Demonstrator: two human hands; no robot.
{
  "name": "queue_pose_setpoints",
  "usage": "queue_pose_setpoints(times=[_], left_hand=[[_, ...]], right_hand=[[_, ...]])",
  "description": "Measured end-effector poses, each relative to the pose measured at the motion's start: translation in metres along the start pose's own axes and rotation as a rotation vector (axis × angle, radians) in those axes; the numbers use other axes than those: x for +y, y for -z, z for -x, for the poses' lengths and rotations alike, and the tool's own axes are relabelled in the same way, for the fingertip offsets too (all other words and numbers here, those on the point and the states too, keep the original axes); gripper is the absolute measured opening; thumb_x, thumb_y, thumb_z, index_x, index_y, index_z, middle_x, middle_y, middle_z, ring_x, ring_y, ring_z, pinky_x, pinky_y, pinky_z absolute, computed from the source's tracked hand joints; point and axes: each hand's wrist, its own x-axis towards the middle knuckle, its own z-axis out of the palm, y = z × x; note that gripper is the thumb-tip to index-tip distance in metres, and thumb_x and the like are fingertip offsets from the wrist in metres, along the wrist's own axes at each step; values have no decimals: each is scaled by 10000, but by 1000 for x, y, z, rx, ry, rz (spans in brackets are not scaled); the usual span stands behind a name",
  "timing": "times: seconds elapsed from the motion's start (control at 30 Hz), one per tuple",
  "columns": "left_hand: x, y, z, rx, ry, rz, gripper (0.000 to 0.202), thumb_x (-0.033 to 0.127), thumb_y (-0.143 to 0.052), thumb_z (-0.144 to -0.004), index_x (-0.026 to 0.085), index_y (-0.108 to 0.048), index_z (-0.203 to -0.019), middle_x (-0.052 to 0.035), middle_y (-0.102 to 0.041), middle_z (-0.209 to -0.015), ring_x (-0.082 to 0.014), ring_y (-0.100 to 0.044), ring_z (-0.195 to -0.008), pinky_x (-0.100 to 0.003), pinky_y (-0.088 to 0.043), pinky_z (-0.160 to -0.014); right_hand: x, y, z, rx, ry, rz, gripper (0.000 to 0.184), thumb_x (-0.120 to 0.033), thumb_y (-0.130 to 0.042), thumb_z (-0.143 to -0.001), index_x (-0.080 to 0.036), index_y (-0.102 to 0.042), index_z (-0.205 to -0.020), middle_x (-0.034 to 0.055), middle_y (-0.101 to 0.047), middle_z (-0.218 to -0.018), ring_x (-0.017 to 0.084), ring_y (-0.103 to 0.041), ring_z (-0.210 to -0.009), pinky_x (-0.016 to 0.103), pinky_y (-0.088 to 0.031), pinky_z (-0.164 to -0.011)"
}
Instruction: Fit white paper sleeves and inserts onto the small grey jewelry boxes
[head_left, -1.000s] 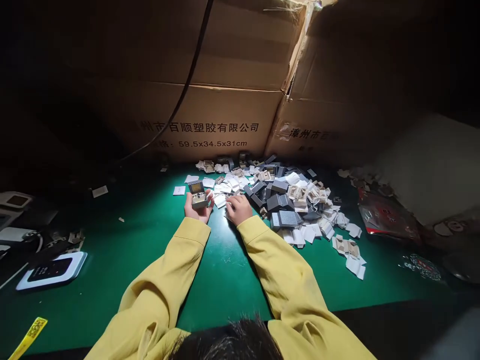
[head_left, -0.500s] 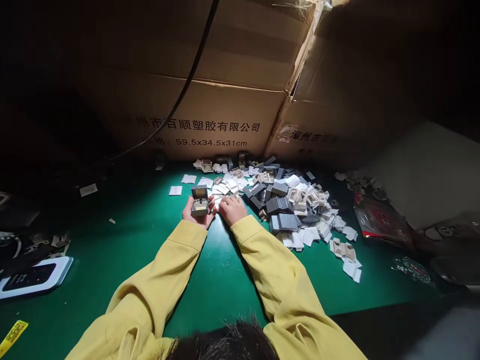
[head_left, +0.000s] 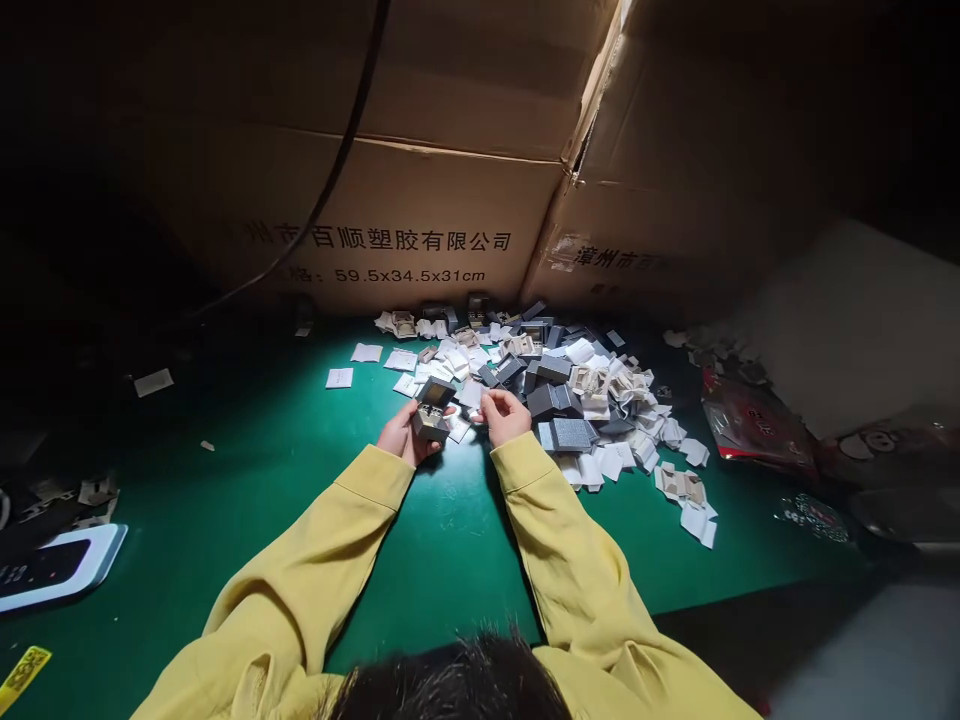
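Observation:
My left hand [head_left: 403,437] is closed round a small grey hinged box [head_left: 433,412] whose lid stands open. My right hand [head_left: 505,414] is curled just to its right, fingertips pinched on a small white piece that I cannot make out clearly. Both hands hover over the green table [head_left: 300,500], at the near edge of a heap of grey boxes [head_left: 553,398] and white cards and inserts [head_left: 600,385]. Yellow sleeves cover both arms.
Large cardboard cartons [head_left: 420,200] with printed text wall off the back of the table. A black cable [head_left: 330,180] hangs across them. A white-framed device [head_left: 52,565] lies at the left edge, a yellow tag [head_left: 19,675] near the front left corner, and dark packets [head_left: 757,425] at the right.
My right hand has lifted off the cards on the table and come up beside the box with a small piece. My left hand has tilted the open box toward it.

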Motion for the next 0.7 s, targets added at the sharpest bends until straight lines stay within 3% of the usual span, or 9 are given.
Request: queue_pose_setpoints(times=[0.1, 0.23, 0.33, 0.43, 0.57, 0.7], left_hand=[[-2, 1, 0, -16, 33, -22, 416, 305, -303, -994, 87, -653, -1048, -173, -718, -929, -205, -681, -646, -266, -513, -392], [-6, 6, -2, -3, 36, -83, 328, 283, -379, -976, 112, -655, -1019, -134, -709, -822, -215, -678, -622, -313, -555, -450], [-11, 10, -3, -38, -25, -139, 249, 258, -450, -957, 135, -660, -1014, -96, -695, -770, -203, -669, -608, -331, -581, -505], [-13, 12, -4, -62, -51, -175, 242, 244, -469, -953, 144, -671, -1042, -91, -692, -759, -201, -662, -585, -339, -584, -499], [-13, 12, -3, -68, -49, -192, 244, 235, -471, -957, 143, -678, -1049, -101, -701, -784, -208, -673, -611, -348, -594, -506], [-14, 9, 1, -96, -91, -217, 254, 248, -512, -942, 157, -677, -1112, -119, -727, -936, -195, -681, -639, -312, -588, -504]], right_hand=[[-12, 5, 7, 48, 234, 140, 297, -456, -555, -864, -192, -675, -927, 88, -682, -943, 175, -663, -744, 349, -591, -700], [-25, 2, 15, -236, 511, 425, 236, -363, -534, -912, -227, -728, -927, 94, -715, -957, 215, -630, -911, 376, -540, -846], [-26, -5, 18, -424, 544, 603, 181, -314, -577, -904, -242, -741, -877, 64, -741, -917, 207, -616, -872, 355, -517, -836], [-24, -7, 18, -528, 544, 709, 148, -272, -607, -891, -262, -751, -859, 27, -751, -914, 183, -616, -842, 306, -501, -783], [-20, -1, 14, -586, 612, 737, 198, -292, -573, -918, -277, -769, -896, 2, -759, -908, 167, -620, -820, 271, -479, -707], [-18, 0, 13, -594, 616, 733, 197, -303, -586, -904, -279, -782, -900, -7, -770, -918, 167, -636, -812, 271, -484, -697]])
